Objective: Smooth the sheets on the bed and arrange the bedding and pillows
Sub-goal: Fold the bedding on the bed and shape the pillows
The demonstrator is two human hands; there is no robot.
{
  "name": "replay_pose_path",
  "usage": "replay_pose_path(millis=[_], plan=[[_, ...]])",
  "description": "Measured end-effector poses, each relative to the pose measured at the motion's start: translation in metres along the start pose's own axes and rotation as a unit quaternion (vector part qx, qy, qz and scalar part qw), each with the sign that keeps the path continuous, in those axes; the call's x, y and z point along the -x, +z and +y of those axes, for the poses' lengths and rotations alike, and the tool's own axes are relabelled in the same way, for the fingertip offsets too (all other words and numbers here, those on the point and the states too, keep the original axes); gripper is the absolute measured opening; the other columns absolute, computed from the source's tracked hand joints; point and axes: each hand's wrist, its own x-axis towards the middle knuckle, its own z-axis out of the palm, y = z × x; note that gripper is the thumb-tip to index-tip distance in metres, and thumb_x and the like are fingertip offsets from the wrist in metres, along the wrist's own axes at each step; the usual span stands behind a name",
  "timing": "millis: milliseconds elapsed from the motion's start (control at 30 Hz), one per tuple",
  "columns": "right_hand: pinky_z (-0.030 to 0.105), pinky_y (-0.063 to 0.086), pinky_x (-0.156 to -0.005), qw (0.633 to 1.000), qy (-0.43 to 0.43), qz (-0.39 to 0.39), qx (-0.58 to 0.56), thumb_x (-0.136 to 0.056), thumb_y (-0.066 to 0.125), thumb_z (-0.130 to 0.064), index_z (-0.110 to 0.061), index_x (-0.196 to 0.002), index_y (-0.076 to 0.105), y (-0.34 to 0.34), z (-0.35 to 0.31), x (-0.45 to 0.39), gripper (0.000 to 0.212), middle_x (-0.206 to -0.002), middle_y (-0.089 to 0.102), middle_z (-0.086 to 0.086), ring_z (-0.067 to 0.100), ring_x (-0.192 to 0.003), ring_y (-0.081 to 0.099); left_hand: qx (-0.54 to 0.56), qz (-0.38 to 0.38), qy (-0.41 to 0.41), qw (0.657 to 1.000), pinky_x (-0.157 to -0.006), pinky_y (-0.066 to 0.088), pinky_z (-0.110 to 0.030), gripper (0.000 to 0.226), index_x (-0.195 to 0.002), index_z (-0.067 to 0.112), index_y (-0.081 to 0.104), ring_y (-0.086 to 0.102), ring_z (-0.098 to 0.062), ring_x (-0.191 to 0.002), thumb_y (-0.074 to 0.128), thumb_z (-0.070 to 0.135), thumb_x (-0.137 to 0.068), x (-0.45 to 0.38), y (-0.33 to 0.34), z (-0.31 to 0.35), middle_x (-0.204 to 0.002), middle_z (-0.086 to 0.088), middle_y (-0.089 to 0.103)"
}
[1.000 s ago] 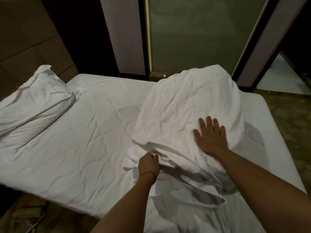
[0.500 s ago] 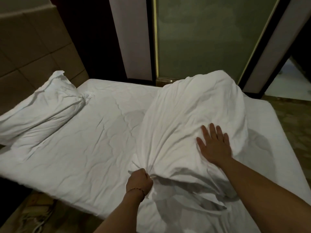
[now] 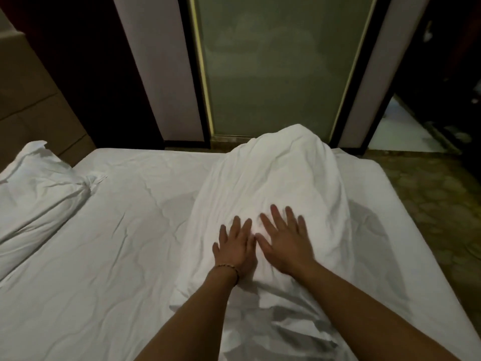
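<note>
White bed (image 3: 109,256): pillow (image 3: 273,183) blurs under flat left hand (image 3: 235,250).

A pillow (image 3: 276,183) lies on the bed (image 3: 109,256), right of its middle, reaching from the near edge toward the far edge. The left hand (image 3: 235,247) and the right hand (image 3: 285,241) rest flat on the pillow's near half, side by side and almost touching. A second pillow (image 3: 39,194) lies at the bed's left end, well apart from the first. A door (image 3: 276,63) stands behind the bed, and floor (image 3: 432,194) lies to the bed's right.
</note>
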Motion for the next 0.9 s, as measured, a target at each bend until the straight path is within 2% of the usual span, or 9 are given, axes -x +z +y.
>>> replay_pose_path(millis=[133, 267, 367, 433, 500, 600, 667, 767, 900], plan=[[0.061, 0.008, -0.116, 0.999, 0.027, -0.011, 0.032, -0.091, 0.017, -0.077, -0.04, -0.154, 0.024, 0.025, 0.033, 0.02, 0.073, -0.164, 0.015, -0.006, 0.031, -0.151, 0.011, -0.042, -0.09, -0.001, 0.995, -0.112, -0.007, -0.07, 0.075, -0.151, 0.054, -0.007, -0.03, -0.027, -0.147, 0.019, 0.083, -0.087, -0.004, 0.016, -0.015, -0.159, 0.026, -0.025], [0.064, -0.001, -0.115, 0.993, 0.11, -0.042, 0.012, -0.083, 0.011, -0.088, -0.051, -0.152, -0.005, 0.04, 0.06, 0.04, 0.08, -0.163, -0.016, -0.013, 0.029, -0.15, -0.014, -0.044, -0.128, 0.03, 0.99, -0.106, -0.015, -0.073, 0.087, -0.148, 0.058, -0.012, -0.041, -0.025, -0.14, 0.024, 0.093, -0.076, -0.008, 0.03, -0.003, -0.151, 0.031, -0.035], [0.07, -0.003, -0.111, 0.983, 0.162, -0.085, -0.033, -0.076, 0.009, -0.093, -0.058, -0.143, -0.024, 0.041, 0.072, 0.043, 0.082, -0.154, -0.036, -0.02, 0.029, -0.146, -0.028, -0.058, -0.114, 0.061, 0.99, -0.11, -0.012, -0.071, 0.07, -0.151, 0.055, -0.004, -0.038, -0.022, -0.142, 0.024, 0.077, -0.091, -0.006, 0.028, 0.007, -0.157, 0.027, -0.028], [0.074, 0.001, -0.108, 0.972, 0.195, -0.113, -0.071, -0.071, 0.01, -0.096, -0.062, -0.138, -0.028, 0.037, 0.079, 0.043, 0.084, -0.15, -0.042, -0.023, 0.029, -0.145, -0.03, -0.058, -0.09, 0.083, 0.991, -0.114, -0.007, -0.067, 0.062, -0.153, 0.053, 0.001, -0.032, -0.022, -0.146, 0.025, 0.067, -0.098, -0.014, 0.018, 0.007, -0.158, 0.027, -0.022], [0.075, 0.004, -0.107, 0.964, 0.209, -0.139, -0.092, -0.068, 0.012, -0.098, -0.064, -0.135, -0.029, 0.033, 0.081, 0.043, 0.086, -0.147, -0.045, -0.025, 0.029, -0.145, -0.031, -0.063, -0.08, 0.092, 0.991, -0.115, -0.001, -0.066, 0.066, -0.152, 0.055, -0.004, -0.03, -0.023, -0.147, 0.029, 0.069, -0.096, -0.027, 0.008, 0.004, -0.151, 0.031, -0.029], [0.076, -0.002, -0.106, 0.956, 0.223, -0.166, -0.095, -0.064, 0.011, -0.1, -0.065, -0.135, -0.029, 0.03, 0.071, 0.035, 0.089, -0.147, -0.047, -0.021, 0.035, -0.143, -0.032, -0.103, -0.137, 0.084, 0.982, -0.111, 0.0, -0.072, 0.083, -0.15, 0.056, -0.01, -0.034, -0.03, -0.145, 0.038, 0.079, -0.086, -0.047, 0.001, -0.001, -0.152, 0.027, -0.035], [0.074, -0.009, -0.107, 0.951, 0.236, -0.182, -0.084, -0.069, 0.018, -0.096, -0.058, -0.144, -0.019, 0.024, 0.058, 0.02, 0.092, -0.154, -0.041, -0.011, 0.042, -0.143, -0.029, -0.116, -0.178, 0.076, 0.974, -0.108, -0.002, -0.075, 0.091, -0.15, 0.054, -0.011, -0.036, -0.034, -0.143, 0.043, 0.082, -0.082, -0.054, 0.001, -0.002, -0.154, 0.022, -0.037], [0.069, -0.004, -0.112, 0.949, 0.288, -0.09, -0.089, -0.091, 0.029, -0.069, -0.042, -0.154, 0.007, 0.012, 0.032, -0.014, 0.073, -0.163, -0.019, 0.002, 0.038, -0.147, -0.021, -0.141, -0.214, 0.092, 0.962, -0.109, -0.005, -0.074, 0.095, -0.15, 0.052, -0.016, -0.039, -0.036, -0.141, 0.041, 0.084, -0.081, -0.064, -0.006, -0.004, -0.153, 0.017, -0.041], [0.078, 0.002, -0.104, 0.951, 0.304, -0.02, -0.06, -0.09, 0.016, -0.076, -0.05, -0.151, -0.011, 0.021, 0.03, -0.049, 0.072, -0.164, -0.018, 0.001, 0.042, -0.148, -0.015, -0.142, -0.183, 0.166, 0.958, -0.115, -0.007, -0.066, 0.078, -0.151, 0.053, -0.01, -0.037, -0.029, -0.143, 0.033, 0.076, -0.09, -0.106, -0.032, -0.001, -0.151, 0.021, -0.038]])
